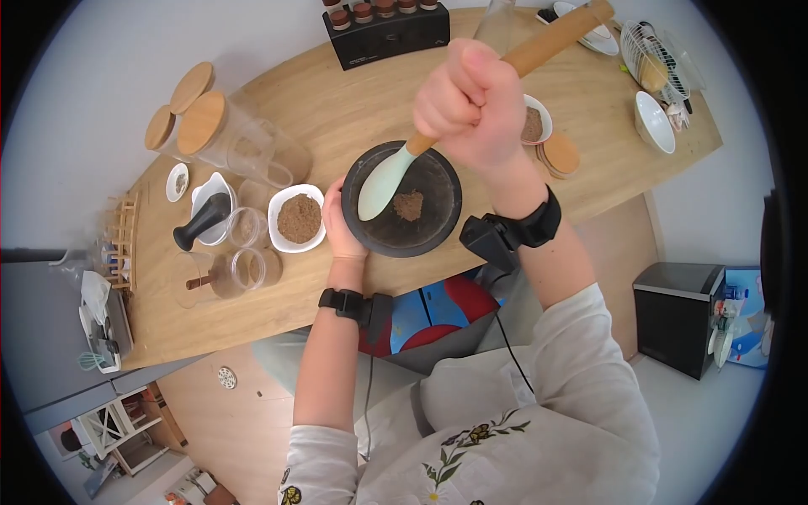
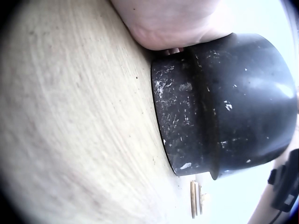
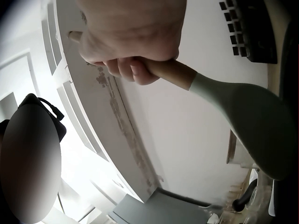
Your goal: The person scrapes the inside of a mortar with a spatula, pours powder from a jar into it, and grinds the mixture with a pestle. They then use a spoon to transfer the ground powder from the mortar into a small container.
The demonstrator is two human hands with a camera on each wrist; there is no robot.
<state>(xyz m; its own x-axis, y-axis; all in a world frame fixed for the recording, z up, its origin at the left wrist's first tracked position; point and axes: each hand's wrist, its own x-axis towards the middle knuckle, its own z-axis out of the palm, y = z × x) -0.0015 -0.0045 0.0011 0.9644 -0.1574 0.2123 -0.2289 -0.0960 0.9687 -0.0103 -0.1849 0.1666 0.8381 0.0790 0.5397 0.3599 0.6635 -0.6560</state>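
Observation:
A black mortar [image 1: 404, 241] stands on the wooden table, with a small heap of brown powder [image 1: 408, 205] inside. My left hand [image 1: 339, 225] grips its left side, the palm against the wall near the foot, as the left wrist view shows; part of the fingers is hidden by the rim. In my right hand [image 1: 471, 105], raised over the far side of the mortar, is a spoon with a wooden handle [image 1: 560, 38] and a pale green head [image 1: 386, 185]. The fist wraps the handle, and the head slants down over the bowl, left of the powder.
Left of the mortar are a white bowl of brown powder [image 1: 299, 218], clear jars [image 1: 255, 268] and a black pestle [image 1: 202, 220] lying across a white dish. Wooden-lidded canisters [image 1: 202, 122] stand behind. A black spice rack [image 1: 394, 46] is at the back; a white bowl [image 1: 654, 122] sits right.

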